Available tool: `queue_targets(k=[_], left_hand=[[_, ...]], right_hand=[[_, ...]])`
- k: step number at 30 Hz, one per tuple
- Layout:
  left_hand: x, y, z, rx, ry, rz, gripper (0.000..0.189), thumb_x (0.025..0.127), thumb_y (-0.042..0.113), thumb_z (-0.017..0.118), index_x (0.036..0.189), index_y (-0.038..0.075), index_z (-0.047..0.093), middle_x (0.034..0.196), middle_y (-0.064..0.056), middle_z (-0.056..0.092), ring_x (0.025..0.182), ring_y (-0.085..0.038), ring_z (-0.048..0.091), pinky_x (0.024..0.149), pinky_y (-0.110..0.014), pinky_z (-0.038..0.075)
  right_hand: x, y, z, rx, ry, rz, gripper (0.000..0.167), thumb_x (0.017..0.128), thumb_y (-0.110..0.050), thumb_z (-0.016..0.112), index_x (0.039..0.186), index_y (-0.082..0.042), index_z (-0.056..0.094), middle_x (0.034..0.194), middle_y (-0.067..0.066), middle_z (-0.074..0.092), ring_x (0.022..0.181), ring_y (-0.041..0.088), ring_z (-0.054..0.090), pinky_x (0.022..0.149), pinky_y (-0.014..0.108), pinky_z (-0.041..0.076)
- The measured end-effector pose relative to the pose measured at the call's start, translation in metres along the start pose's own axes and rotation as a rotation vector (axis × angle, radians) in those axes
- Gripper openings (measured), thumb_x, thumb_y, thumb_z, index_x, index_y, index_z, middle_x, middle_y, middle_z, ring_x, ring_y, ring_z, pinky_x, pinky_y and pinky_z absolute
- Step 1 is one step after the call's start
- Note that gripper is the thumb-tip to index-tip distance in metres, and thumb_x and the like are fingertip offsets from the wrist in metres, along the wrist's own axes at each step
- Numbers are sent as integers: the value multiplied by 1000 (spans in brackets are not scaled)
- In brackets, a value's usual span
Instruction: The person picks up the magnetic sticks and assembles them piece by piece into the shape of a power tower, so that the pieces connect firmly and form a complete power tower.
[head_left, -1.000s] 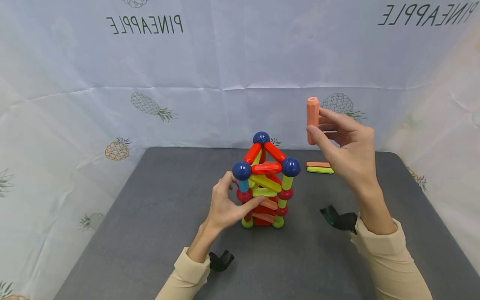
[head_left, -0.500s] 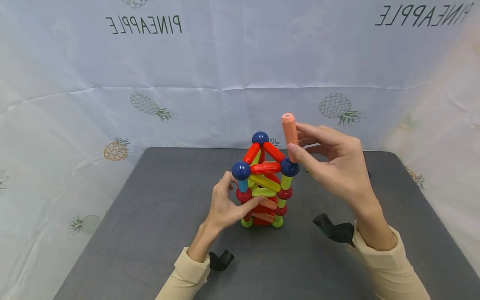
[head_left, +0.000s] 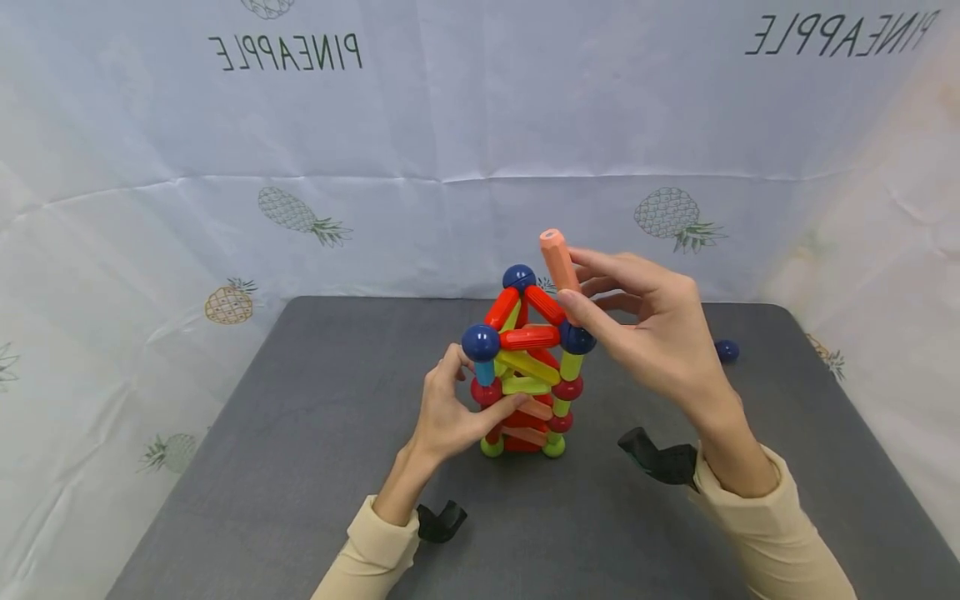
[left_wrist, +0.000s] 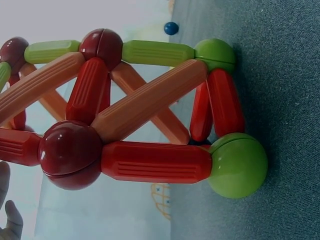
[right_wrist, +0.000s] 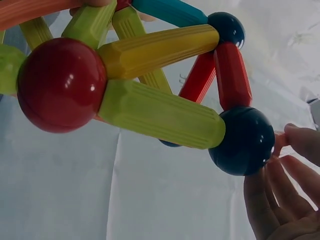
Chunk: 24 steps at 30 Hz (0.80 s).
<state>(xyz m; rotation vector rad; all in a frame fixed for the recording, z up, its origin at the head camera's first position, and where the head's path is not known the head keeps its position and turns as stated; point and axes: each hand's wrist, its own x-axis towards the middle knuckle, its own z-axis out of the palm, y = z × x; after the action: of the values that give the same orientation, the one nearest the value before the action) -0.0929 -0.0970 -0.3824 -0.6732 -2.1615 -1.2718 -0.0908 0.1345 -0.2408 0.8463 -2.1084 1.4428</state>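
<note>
I observe the right hand (head_left: 660, 333) pinching an orange rod (head_left: 558, 262) upright, its lower end at the tower's (head_left: 525, 375) right blue ball (head_left: 577, 339). Left hand (head_left: 450, 408), fingers curled, grips the tower's left side on the grey table (head_left: 300, 433).

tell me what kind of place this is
Most likely a staged tabletop set for recording, not a lived-in room. A pineapple-print cloth backdrop hangs behind and beside a bare grey table, and both hands work on a magnetic rod-and-ball tower, with black straps at the wrists.
</note>
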Motion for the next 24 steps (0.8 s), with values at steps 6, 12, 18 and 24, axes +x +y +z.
queue_targets(k=[6,12,18,24], left_hand=[[0,0,0,-12,-3,5,63,87,61,71,113,6,55,96,-6,67,89,-15,58,75,-29,43],[0,-1,0,-7,2,23,60,88,57,73,112,6,55,96,-6,67,87,-16,59,75,-29,44],[1,1,0,-10,-4,-2,51,74,20,90,108,6,54,91,-4,65,86,-14,59,72,-29,46],[1,0,-1,-14,10,4,53,72,17,91,109,6,55,92,-4,65,86,-14,58,73,-29,45]], right_hand=[[-1,1,7,44,37,29,48,85,9,75,130,-7,70,107,-13,72,93,9,72,77,19,60],[-4,5,11,79,59,61,50,85,12,73,132,-3,66,108,-9,69,92,8,72,78,20,60],[-4,6,12,51,8,69,50,88,6,73,135,-9,65,110,10,70,93,7,71,83,17,58],[-4,7,12,25,-11,77,51,88,4,74,136,-10,65,110,14,70,93,3,70,85,15,57]])
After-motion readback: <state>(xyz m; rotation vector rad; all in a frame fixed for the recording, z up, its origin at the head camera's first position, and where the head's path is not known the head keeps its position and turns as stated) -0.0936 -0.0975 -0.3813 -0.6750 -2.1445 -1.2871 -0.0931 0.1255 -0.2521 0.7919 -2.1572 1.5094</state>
